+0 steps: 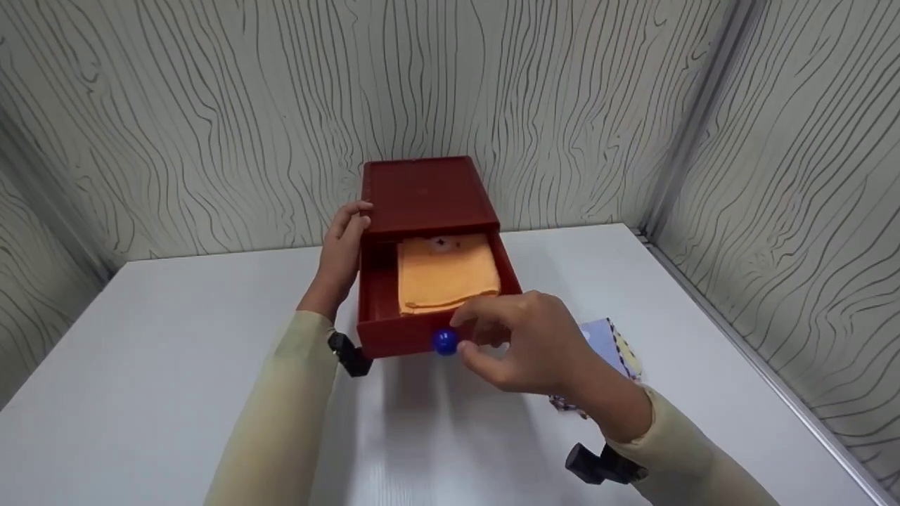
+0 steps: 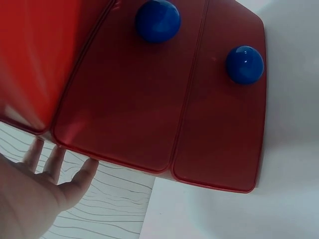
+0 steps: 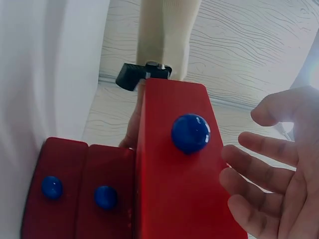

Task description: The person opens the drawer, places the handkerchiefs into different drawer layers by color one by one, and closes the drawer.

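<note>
A red drawer cabinet (image 1: 425,193) stands on the table with its top drawer (image 1: 401,341) pulled far out. Inside the drawer lies a folded orange cloth (image 1: 450,277). My left hand (image 1: 342,249) rests its fingertips against the cabinet's left side, fingers fairly straight in the left wrist view. Close to the drawer's round blue knob (image 1: 444,341) is my right hand (image 1: 538,344), thumb and index finger spread beside it. In the right wrist view a gap shows between the fingertips (image 3: 232,154) and the knob (image 3: 190,133).
Two lower drawers, each with a blue knob (image 2: 244,64), are shut. A blue-and-yellow patterned cloth (image 1: 603,341) lies on the white table (image 1: 190,365), partly hidden behind the right hand. Wood-grain panels (image 1: 281,112) stand behind and at the sides.
</note>
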`<state>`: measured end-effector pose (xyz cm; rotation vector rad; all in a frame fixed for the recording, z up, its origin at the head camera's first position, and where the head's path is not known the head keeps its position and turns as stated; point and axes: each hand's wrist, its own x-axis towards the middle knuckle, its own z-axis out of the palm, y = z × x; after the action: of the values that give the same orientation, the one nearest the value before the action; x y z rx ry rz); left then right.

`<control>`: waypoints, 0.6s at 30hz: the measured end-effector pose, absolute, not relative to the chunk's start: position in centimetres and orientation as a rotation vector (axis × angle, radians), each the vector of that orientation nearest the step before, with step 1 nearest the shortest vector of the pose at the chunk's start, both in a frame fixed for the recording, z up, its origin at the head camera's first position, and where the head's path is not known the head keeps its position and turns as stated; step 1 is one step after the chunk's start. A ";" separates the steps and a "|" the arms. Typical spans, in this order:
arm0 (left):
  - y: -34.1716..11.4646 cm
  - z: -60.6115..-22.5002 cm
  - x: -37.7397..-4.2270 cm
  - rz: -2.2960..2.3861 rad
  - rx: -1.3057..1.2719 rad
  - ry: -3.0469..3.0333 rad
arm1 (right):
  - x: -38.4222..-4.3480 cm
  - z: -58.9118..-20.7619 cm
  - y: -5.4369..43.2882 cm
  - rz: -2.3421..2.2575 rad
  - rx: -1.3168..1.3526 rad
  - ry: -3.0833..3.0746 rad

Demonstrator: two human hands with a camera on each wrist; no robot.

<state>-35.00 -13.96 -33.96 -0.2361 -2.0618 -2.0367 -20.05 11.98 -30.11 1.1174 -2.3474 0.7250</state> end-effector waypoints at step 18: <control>-14.1 -33.9 -35.1 -2.055 -0.228 -2.062 | -20.6 -32.2 10.4 0.669 1.074 -2.462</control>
<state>-35.07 -14.07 -33.87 -0.2277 -2.0619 -2.0552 -20.63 10.40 -32.18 1.0742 -2.4617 0.6686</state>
